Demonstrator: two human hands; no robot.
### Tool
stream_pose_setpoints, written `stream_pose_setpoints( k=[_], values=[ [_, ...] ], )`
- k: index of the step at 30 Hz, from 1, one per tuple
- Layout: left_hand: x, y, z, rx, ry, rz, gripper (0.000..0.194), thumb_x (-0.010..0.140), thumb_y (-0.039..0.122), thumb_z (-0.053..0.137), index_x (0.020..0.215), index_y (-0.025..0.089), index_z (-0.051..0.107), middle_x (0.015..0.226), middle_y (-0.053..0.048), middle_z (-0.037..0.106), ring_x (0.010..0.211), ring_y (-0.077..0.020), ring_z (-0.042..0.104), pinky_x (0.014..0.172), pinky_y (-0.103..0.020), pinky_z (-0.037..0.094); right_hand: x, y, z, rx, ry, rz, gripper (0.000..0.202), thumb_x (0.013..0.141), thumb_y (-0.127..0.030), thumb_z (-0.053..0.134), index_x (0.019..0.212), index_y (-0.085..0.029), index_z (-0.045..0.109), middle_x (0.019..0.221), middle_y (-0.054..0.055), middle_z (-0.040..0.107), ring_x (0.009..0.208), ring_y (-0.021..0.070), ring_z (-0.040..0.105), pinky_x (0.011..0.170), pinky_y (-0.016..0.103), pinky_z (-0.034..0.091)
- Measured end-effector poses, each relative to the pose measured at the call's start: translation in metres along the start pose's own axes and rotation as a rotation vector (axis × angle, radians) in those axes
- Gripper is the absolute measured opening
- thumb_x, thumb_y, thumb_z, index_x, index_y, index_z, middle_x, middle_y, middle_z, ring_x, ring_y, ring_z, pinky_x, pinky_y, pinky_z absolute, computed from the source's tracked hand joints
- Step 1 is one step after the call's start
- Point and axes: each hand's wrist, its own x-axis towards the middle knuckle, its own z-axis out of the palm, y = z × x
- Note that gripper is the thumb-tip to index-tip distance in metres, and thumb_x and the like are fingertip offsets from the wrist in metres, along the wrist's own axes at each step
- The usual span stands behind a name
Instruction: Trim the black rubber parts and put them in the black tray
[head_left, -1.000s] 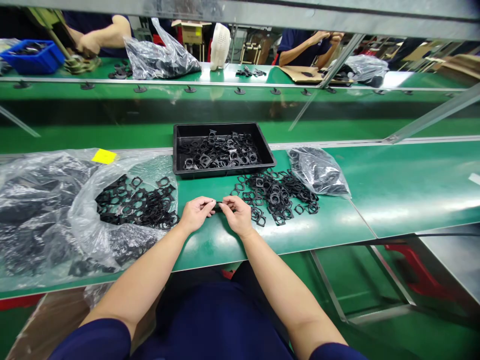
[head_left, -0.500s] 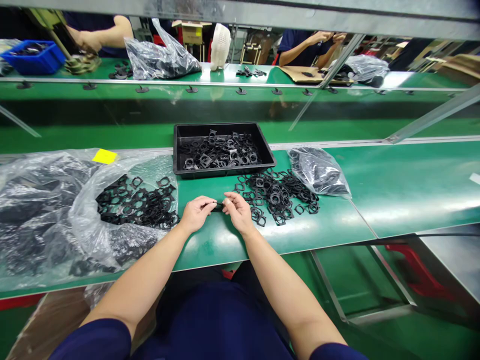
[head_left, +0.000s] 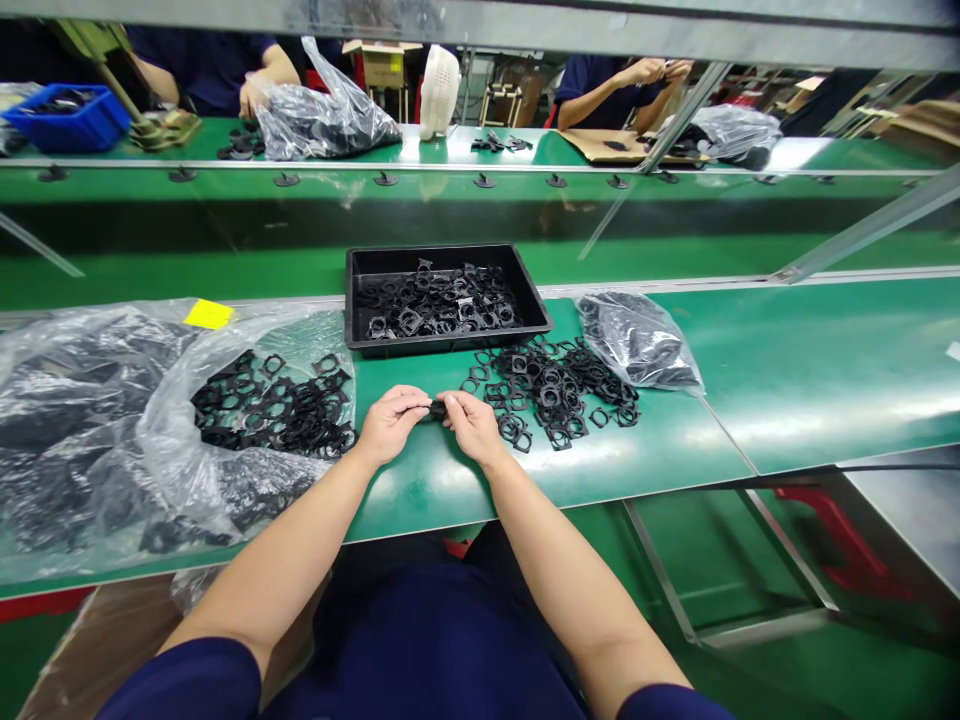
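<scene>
small black part (head_left: 437, 407) (mostly hidden), pinched between both hands (head_left: 431, 425), dark, flat

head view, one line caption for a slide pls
Left hand and right hand pinch a small black plastic part over the green workbench, before a black plastic tray.

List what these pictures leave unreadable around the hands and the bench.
- Small black part, head view: pinched between left hand and right hand; fingers hide its shape.
- Clear bag: glare and folds blur its contents.
- Yellow label: too small to read.
- Black tray: parts overlap, uncountable.
</scene>
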Motion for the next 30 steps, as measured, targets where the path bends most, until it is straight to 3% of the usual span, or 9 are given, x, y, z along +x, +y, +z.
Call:
stream_pose_setpoints(
  k=[3, 6, 10, 13, 17, 23, 30],
  values=[
    [0.0001, -0.0007, 0.0015, -0.077, -0.018, -0.046, 0.017, 0.079, 0.027, 0.062, 0.092, 0.018, 0.070, 0.102, -0.009, 0.063, 0.099, -0.0187, 0.058, 0.090, -0.036, 0.047, 0.0010, 0.0029, 0.0011, 0.145, -0.016, 0.053, 0.033, 0.087, -0.045, 0.051, 0.102, -0.018, 0.063, 0.069, 0.001, 0.061, 0.052, 0.0107, 0.054, 0.052, 0.023, 0.046],
    [-0.0005, -0.0028, 0.0055, -0.239, -0.017, -0.220, 0.033, 0.077, 0.029, 0.064, 0.108, 0.016, 0.064, 0.107, -0.010, 0.063, 0.091, -0.0181, 0.063, 0.083, -0.036, 0.052, 0.0018, 0.0025, 0.0021, 0.260, 0.048, 0.087, 0.036, 0.080, -0.046, 0.061, 0.102, -0.017, 0.060, 0.066, 0.000, 0.061, 0.052, 0.0112, 0.055, 0.050, 0.023, 0.045],
    [0.0004, -0.0029, 0.0084, -0.308, -0.002, -0.414, 0.044, 0.076, 0.035, 0.064, 0.112, 0.011, 0.059, 0.088, -0.009, 0.068, 0.071, -0.0160, 0.065, 0.067, -0.031, 0.054, 0.0012, -0.0022, 0.0024, 0.287, 0.074, 0.143, 0.034, 0.077, -0.047, 0.063, 0.093, -0.017, 0.060, 0.068, 0.003, 0.064, 0.054, 0.0127, 0.058, 0.047, 0.022, 0.044],
    [0.0019, -0.0014, 0.0072, -0.286, 0.041, -0.434, 0.038, 0.076, 0.038, 0.063, 0.101, 0.009, 0.063, 0.081, -0.009, 0.069, 0.064, -0.0139, 0.064, 0.061, -0.028, 0.052, 0.0002, -0.0049, 0.0009, 0.284, 0.056, 0.138, 0.030, 0.076, -0.045, 0.065, 0.084, -0.016, 0.060, 0.063, 0.002, 0.062, 0.054, 0.0127, 0.058, 0.048, 0.022, 0.043],
    [0.0033, -0.0003, 0.0054, -0.307, 0.070, -0.469, 0.038, 0.074, 0.038, 0.065, 0.100, 0.010, 0.064, 0.079, -0.006, 0.069, 0.056, -0.0097, 0.059, 0.058, -0.025, 0.050, 0.0003, -0.0053, -0.0013, 0.235, 0.016, 0.111, 0.029, 0.076, -0.044, 0.065, 0.072, -0.015, 0.061, 0.055, 0.000, 0.057, 0.049, 0.0104, 0.051, 0.049, 0.022, 0.041],
    [0.0041, -0.0002, 0.0072, -0.354, 0.123, -0.451, 0.040, 0.064, 0.029, 0.074, 0.099, 0.011, 0.066, 0.078, -0.003, 0.066, 0.065, -0.0088, 0.058, 0.062, -0.023, 0.050, 0.0018, -0.0027, -0.0003, 0.325, -0.002, 0.147, 0.032, 0.070, -0.042, 0.069, 0.087, -0.016, 0.063, 0.064, 0.000, 0.058, 0.051, 0.0096, 0.050, 0.050, 0.022, 0.043],
    [0.0050, -0.0023, 0.0056, -0.336, 0.108, -0.481, 0.047, 0.061, 0.028, 0.076, 0.103, 0.011, 0.065, 0.088, -0.009, 0.068, 0.065, -0.0112, 0.059, 0.048, -0.020, 0.043, 0.0021, -0.0043, -0.0024, 0.312, -0.035, 0.160, 0.028, 0.071, -0.041, 0.068, 0.083, -0.016, 0.062, 0.065, 0.000, 0.057, 0.056, 0.0111, 0.053, 0.053, 0.023, 0.044]
  ],
)
